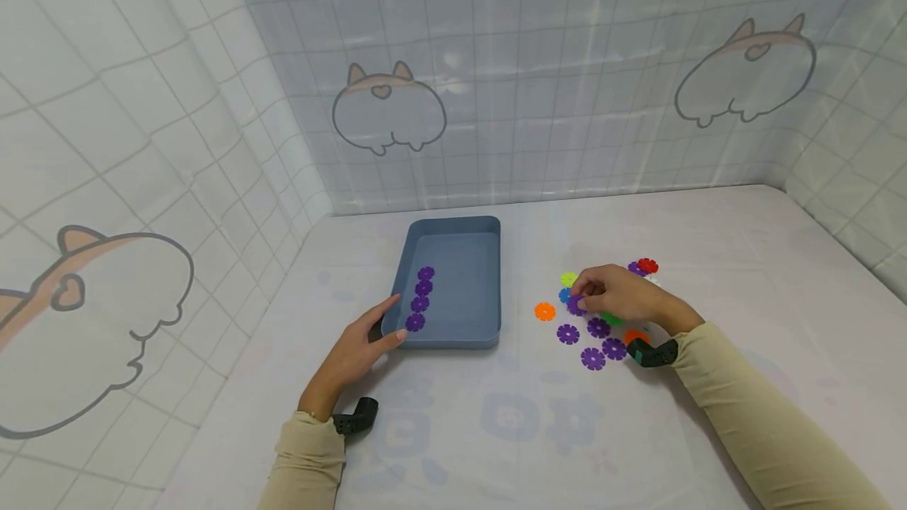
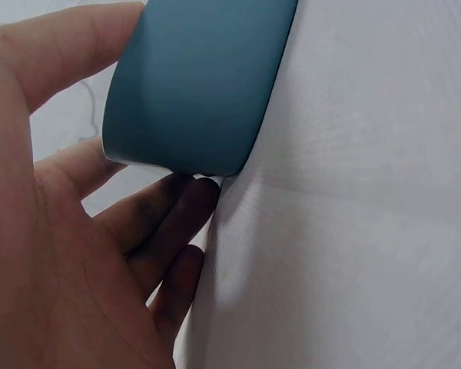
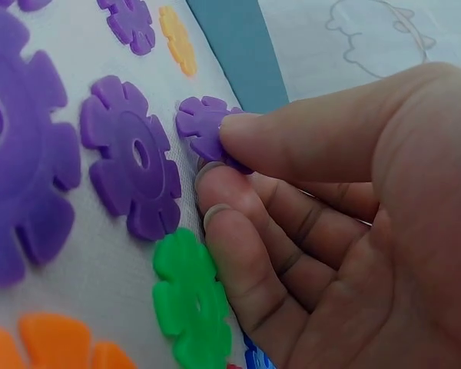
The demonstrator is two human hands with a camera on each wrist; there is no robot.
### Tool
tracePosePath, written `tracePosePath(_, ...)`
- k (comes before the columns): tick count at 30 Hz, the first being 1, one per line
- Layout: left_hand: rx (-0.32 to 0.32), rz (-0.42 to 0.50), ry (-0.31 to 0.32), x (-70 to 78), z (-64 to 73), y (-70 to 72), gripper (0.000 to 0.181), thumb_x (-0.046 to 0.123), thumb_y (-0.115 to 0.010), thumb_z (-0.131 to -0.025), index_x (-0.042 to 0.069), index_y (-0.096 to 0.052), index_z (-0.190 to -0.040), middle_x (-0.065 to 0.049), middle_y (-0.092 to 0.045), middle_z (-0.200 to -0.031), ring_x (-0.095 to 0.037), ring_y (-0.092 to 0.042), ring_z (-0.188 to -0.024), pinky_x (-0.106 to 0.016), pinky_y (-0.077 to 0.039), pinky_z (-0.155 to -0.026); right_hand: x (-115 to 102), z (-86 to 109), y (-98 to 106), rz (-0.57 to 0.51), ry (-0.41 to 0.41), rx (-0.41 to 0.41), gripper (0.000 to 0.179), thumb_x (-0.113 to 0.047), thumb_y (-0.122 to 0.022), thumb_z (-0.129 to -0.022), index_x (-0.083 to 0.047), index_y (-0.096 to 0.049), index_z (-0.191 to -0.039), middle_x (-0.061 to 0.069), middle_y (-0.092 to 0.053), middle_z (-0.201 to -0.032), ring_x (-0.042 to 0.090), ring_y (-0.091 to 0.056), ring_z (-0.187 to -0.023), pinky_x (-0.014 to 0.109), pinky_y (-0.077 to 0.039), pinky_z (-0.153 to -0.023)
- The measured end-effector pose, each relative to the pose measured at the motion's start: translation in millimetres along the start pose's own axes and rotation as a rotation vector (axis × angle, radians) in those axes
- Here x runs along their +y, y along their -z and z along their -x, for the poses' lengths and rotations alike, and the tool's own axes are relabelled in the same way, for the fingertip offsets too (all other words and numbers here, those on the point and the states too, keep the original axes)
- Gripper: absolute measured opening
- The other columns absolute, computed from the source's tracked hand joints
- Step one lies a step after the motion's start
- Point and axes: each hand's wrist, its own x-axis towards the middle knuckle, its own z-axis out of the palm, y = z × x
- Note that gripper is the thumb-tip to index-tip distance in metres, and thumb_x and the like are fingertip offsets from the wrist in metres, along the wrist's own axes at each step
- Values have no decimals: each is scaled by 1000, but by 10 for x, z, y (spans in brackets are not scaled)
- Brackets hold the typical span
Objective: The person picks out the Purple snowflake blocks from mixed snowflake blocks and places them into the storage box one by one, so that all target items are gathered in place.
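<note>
My right hand (image 1: 620,293) pinches a purple plastic snowflake disc (image 3: 203,127) between thumb and fingertips, low over a loose group of discs. Close by lie a green disc (image 3: 190,300), a blue disc (image 1: 564,295) and several more purple discs (image 1: 593,359). On the left, my left hand (image 1: 354,352) holds the near-left corner of a blue-grey tray (image 1: 489,342), its thumb at the near rim and fingers along the outer side. Inside the tray, several purple discs (image 1: 420,303) form a row along the left wall.
An orange disc (image 1: 545,312) lies between the tray and the right hand. A red disc (image 1: 648,266) is farther back, beside another purple one. The white cloth (image 1: 510,447) covers the table, with patterned curtains (image 1: 510,85) hanging at the back and sides.
</note>
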Motion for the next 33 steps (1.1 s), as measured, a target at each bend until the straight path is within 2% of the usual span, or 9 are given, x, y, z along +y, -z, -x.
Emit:
tracePosePath(25,-1,15,10,33,5,5,73,52,-64,-95,28,-35,-157,-7,-28,-162,-32,-22,-150,-58,-18,-118,31,8,23,-132,-37,60,18,-16,-64,-100,-4,-67,-113,9,-68,-94,26,-60,-82,34,-55,-72)
tracePosePath(33,0,12,0,-2,-2,-1,73,53,-64,-94,28,-36,-157,-6,-29,-162,-32,-23,-149,-57,-18,-119,1,17,38,-169,-62,81,21,-19,-65,-99,-4,-66,-114,10,-68,-98,26,-63,-81,34,-57,-73)
